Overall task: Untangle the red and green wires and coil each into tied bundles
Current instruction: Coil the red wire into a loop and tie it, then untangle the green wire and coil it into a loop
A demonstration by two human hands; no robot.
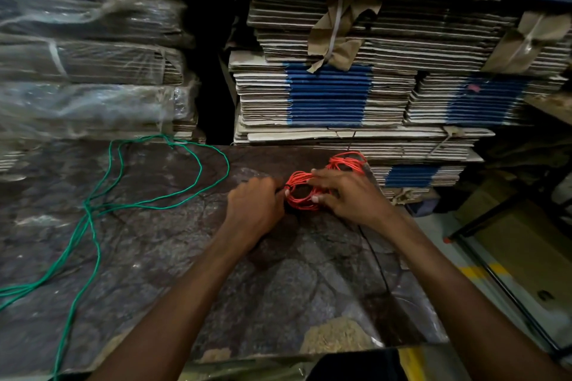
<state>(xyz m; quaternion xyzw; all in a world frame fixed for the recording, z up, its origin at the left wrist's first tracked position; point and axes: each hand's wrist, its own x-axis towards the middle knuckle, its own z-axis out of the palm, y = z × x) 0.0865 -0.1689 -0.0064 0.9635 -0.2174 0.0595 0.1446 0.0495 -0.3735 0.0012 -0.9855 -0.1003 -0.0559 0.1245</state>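
The red wire [342, 163] is wound into a coil lying on the dark table top [154, 257] near its far right corner. My right hand [346, 195] rests over the coil's middle and grips its loops. My left hand [253, 207] pinches the coil's left end, where a dark tie seems to wrap around the strands. The green wire [93, 213] lies loose and uncoiled across the left half of the table, apart from the red one, and trails off the left and front edges.
Stacks of flattened cardboard [328, 96] with blue bands rise right behind the table. Plastic-wrapped bundles [86, 65] stand at the back left. The floor and a dark metal frame [495, 219] lie to the right of the table edge.
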